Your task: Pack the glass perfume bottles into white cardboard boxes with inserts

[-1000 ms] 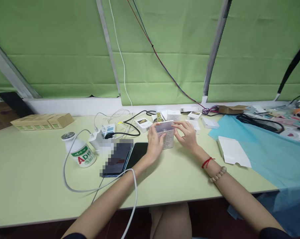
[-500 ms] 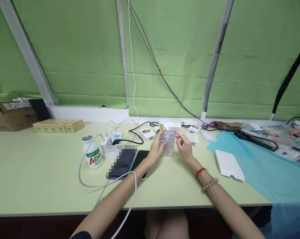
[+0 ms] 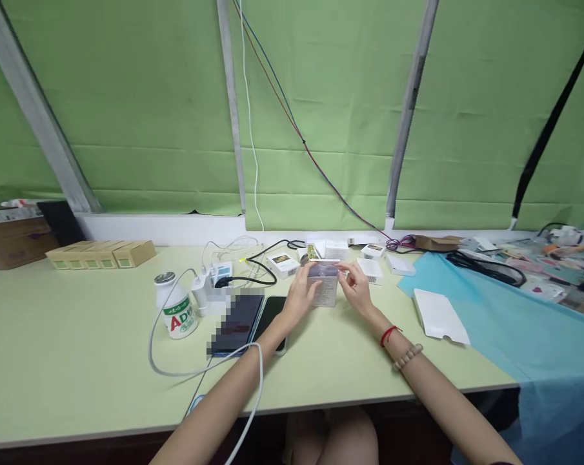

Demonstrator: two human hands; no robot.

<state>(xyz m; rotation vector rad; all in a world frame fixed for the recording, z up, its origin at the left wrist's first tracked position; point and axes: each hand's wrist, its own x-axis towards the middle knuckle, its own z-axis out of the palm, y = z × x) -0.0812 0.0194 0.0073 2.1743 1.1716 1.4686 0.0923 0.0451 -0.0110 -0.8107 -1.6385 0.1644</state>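
A small pale box (image 3: 325, 292) with fine printed text on its near side stands upright on the table in front of me. My left hand (image 3: 299, 296) grips its left side, the thumb on the near face and the fingers reaching over the top edge. At the upper right corner, my right hand (image 3: 357, 288) has its fingers bent, with the fingertips on the top edge. A thin white edge runs along the top of the box. The far side is hidden from me.
Several small white boxes (image 3: 282, 265) lie behind. Left are a black-screened phone (image 3: 273, 316), a white bottle (image 3: 177, 310), a power strip (image 3: 213, 294) and cardboard boxes (image 3: 135, 254). A white cable loops over my left forearm. A white tray (image 3: 441, 314) lies right, near blue sheeting (image 3: 485, 336).
The top of the box has changed from an open-looking, see-through rim to a thin white edge under my fingers. My right fingers have drawn in slightly. The whole view has shifted a little.
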